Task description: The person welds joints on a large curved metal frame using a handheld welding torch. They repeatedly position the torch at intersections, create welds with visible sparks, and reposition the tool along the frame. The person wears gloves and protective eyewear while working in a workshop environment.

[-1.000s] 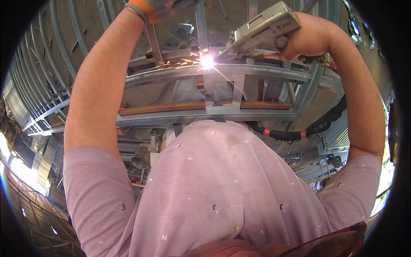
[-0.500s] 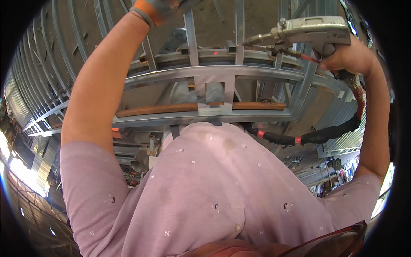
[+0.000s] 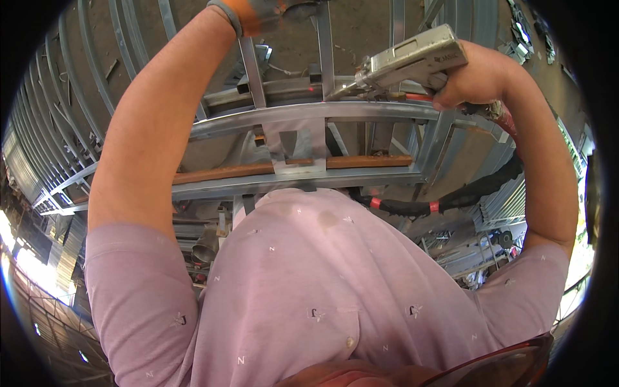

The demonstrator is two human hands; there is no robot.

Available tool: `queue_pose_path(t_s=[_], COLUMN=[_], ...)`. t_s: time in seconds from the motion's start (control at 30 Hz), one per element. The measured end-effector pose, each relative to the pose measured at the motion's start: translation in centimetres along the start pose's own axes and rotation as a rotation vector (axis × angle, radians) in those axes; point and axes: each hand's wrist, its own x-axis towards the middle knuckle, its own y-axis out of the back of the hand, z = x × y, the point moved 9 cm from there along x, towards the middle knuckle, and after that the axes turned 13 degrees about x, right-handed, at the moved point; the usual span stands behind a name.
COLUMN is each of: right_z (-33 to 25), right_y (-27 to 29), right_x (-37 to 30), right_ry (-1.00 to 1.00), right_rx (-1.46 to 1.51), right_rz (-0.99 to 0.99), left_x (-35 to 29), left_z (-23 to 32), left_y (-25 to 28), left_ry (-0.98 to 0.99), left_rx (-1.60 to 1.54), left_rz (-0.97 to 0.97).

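My right hand (image 3: 474, 77) is wrapped round the handle of a silver laser welding gun (image 3: 412, 59). The gun's pointed nozzle (image 3: 342, 92) slants down to the left, at or very near the place where an upright metal bar (image 3: 324, 51) meets a long steel rail (image 3: 361, 111). A small red light spot shows just left of that joint. My left hand (image 3: 258, 14), in an orange and grey glove, reaches beyond the rail near the upper ends of the bars. The picture's top edge cuts off part of its fingers, so its grip is unclear.
A steel plate with a square opening (image 3: 269, 138) joins the rails close to my body. Brown bars (image 3: 371, 161) lie along the near rail (image 3: 245, 186). A black-wrapped cable (image 3: 477, 193) loops at right. Many metal bars (image 3: 48, 122) stretch away at left.
My right hand has brought the welding gun left and down, so its nozzle has come to the bar's joint with the rail. My left hand has shifted slightly right. The frame sits further left in view.
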Motion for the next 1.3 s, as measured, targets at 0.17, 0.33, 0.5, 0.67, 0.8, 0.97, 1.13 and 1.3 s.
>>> queue_pose_path(t_s=[0.17, 0.33, 0.5, 0.67, 0.8, 0.97, 1.13, 1.3], right_z=[0.5, 0.2, 0.7, 0.5, 1.0, 0.5, 0.9, 1.2], right_y=[0.0, -0.2, 0.0, 0.2, 0.2, 0.3, 0.4, 0.6], right_x=[0.9, 0.9, 0.8, 0.6, 0.7, 0.7, 0.5, 0.6], right_ry=[0.03, 0.021, 0.068, 0.125, 0.122, 0.104, 0.116, 0.134], right_rx=[-0.007, -0.006, 0.076, 0.018, -0.032, -0.061, -0.05, -0.072], right_rz=[-0.005, -0.036, -0.001, 0.056, 0.057, 0.046, 0.069, 0.063], left_x=[-0.1, 0.0, 0.3, 0.5, 1.1, 0.0, 0.4, 0.5], left_z=[0.2, 0.3, 0.9, 1.0, 1.1, 0.5, 0.8, 1.1], left_y=[0.4, 0.3, 0.6, 1.1, 1.6, -0.7, 0.1, 0.4], left_ry=[0.023, 0.001, -0.006, 0.002, 0.001, 0.009, -0.001, -0.015], left_rx=[0.0, 0.053, 0.069, 0.097, 0.131, 0.011, 0.022, 0.039], left_rz=[0.013, 0.014, -0.006, -0.021, -0.026, 0.014, 0.007, 0.002])
